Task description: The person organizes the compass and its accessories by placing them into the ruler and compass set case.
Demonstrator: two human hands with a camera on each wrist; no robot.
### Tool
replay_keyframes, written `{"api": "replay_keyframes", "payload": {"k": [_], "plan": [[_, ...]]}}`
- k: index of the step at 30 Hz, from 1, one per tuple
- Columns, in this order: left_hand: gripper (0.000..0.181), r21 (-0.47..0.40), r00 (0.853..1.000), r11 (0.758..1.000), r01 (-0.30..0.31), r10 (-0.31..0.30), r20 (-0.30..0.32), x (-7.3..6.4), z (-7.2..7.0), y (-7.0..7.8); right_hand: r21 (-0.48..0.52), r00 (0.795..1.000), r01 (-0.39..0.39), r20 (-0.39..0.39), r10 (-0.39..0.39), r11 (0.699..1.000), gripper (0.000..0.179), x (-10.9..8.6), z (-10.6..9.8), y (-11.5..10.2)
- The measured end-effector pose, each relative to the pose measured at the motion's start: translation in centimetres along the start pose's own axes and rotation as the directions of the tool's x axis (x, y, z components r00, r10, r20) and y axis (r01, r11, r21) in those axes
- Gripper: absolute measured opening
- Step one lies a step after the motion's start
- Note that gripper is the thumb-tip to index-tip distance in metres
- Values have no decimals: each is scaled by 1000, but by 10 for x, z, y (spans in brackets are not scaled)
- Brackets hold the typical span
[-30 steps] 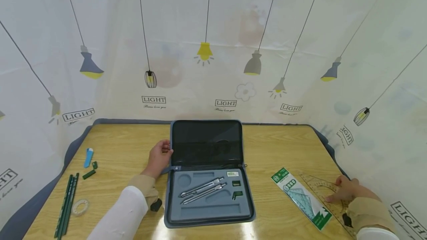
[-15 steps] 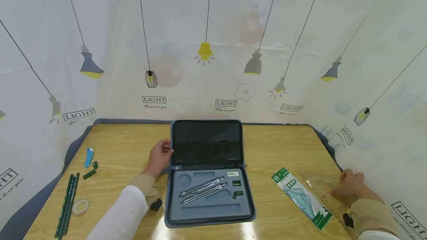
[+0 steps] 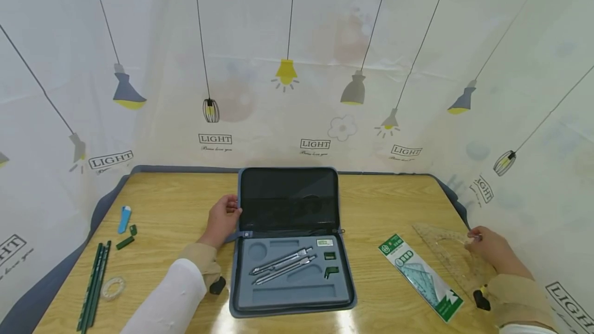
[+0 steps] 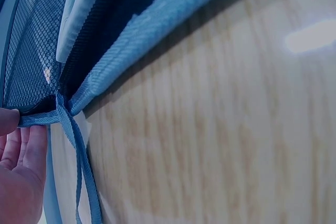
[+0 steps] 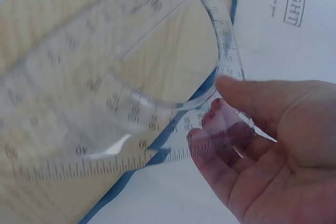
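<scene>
A blue zip case [image 3: 247, 282] lies unfolded on the wooden table, its black mesh lid [image 3: 287, 195] at the back. My left hand [image 3: 221, 223] pinches the lid's left edge between thumb and fingers; its thumb lies on the fabric edging in the left wrist view. In the grey tray, two slim silver drawing tools [image 3: 281, 261] rest slantwise beside a white eraser [image 3: 324, 243] and two small green pieces [image 3: 329, 255]. Over at the right, my right hand [image 3: 494, 249] holds a clear set square [image 5: 79, 140] by one corner, thumb on top and fingers beneath, seen through the plastic.
A green-and-white packet [image 3: 419, 277] lies between the case and the set square. On the left are several dark green pencils [image 3: 95, 282], a clear ring [image 3: 113, 288], a blue item [image 3: 124, 219] and small green pieces [image 3: 125, 243]. A printed curtain [image 3: 260, 148] surrounds the table.
My right hand has gone from lying over the set square to gripping its corner, shifting a little toward the back; the set square has shifted with it. My left hand has stayed put.
</scene>
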State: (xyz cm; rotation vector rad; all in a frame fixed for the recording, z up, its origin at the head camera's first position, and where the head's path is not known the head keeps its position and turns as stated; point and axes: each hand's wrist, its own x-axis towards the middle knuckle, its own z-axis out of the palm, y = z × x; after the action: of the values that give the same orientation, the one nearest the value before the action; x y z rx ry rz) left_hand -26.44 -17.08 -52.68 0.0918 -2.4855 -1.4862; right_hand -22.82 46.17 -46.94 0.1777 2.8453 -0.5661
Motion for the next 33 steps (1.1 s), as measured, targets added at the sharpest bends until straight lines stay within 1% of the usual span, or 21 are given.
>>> {"api": "replay_keyframes", "payload": {"k": [1,4,6,8,10,13,15,17,18,21,25,30,33], "plan": [[31,0,1000,1000,-2,2,1,0,0,0,-1,1000,10,-7,-10,1000,39,0,-2,-3],[31,-2,1000,1000,-3,3,4,-1,0,1,-16,996,73,-45,-74,997,30,-1,-5,-14],[31,-7,1000,1000,-13,13,3,-1,0,1,-17,993,87,-82,-88,996,29,-1,-6,-23],[31,-13,1000,1000,-14,14,3,-1,0,1,-6,986,94,-135,-94,996,31,-2,-7,-32],[31,-14,1000,1000,-17,17,4,-1,0,0,2,970,110,-217,-107,994,33,-2,-9,-43],[30,-10,1000,1000,-14,14,9,-1,0,0,33,937,141,-328,-123,989,34,-2,-12,-64],[31,-6,1000,1000,-15,16,9,-1,0,0,49,913,174,-383,-142,984,34,-1,-14,-80],[30,-4,1000,1000,-14,14,6,0,0,-1,65,893,213,-417,-168,975,33,0,-15,-97],[30,-2,1000,1000,-14,14,5,0,-1,-1,70,887,228,-427,-177,971,33,1,-15,-106],[30,-2,1000,1000,-11,11,2,0,-1,-1,89,878,262,-436,-199,961,32,4,-12,-130],[29,-7,1000,1000,-4,4,6,-1,-2,0,122,881,291,-421,-217,949,30,11,-5,-161],[30,-6,1000,1000,-3,3,19,-2,-3,2,151,883,357,-377,-280,922,30,18,1,-198],[30,-3,1000,1000,-3,3,24,-3,-3,4,141,874,396,-361,-326,907,29,20,4,-221]]}}
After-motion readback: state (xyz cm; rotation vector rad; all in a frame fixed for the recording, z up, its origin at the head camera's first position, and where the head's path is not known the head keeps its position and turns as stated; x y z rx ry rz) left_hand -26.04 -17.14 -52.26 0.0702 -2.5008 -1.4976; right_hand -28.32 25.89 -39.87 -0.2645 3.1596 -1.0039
